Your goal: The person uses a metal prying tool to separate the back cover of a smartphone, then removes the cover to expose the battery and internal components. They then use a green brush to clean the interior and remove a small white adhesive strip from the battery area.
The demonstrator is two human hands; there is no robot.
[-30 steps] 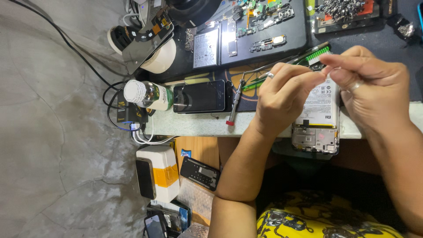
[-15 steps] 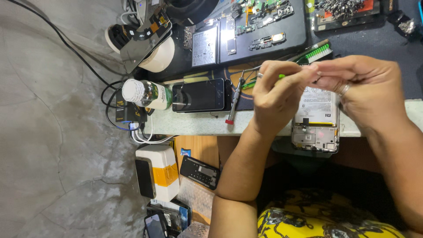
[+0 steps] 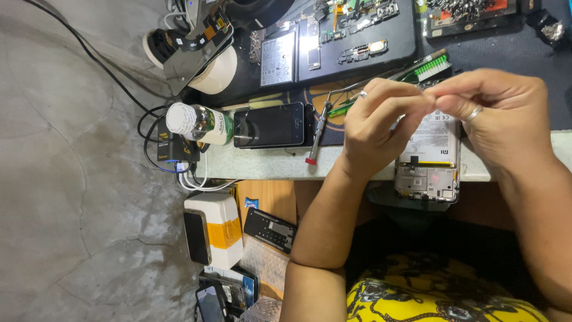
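Observation:
My left hand (image 3: 381, 128) and my right hand (image 3: 494, 116) meet fingertip to fingertip above an opened phone (image 3: 430, 158). The phone lies with its back off, showing a white battery and the circuit board, and overhangs the table's near edge. Both hands pinch a tiny piece (image 3: 428, 95) between thumb and fingers; it is too small to identify. Each hand wears a ring. A red-tipped screwdriver (image 3: 317, 131) lies just left of my left hand. Beyond my fingers rests a green-bristled brush (image 3: 430, 64).
A black phone (image 3: 271, 125) and a white-capped bottle (image 3: 196, 122) lie on the pale table edge (image 3: 262, 167). A black mat (image 3: 357, 36) at the back holds circuit boards and parts. Cables and a charger (image 3: 170, 149) hang at left. Below are a white box (image 3: 214, 238) and more phones.
Both hands have stayed pinched together and shifted slightly away from me over the opened phone. Nothing on the table has moved.

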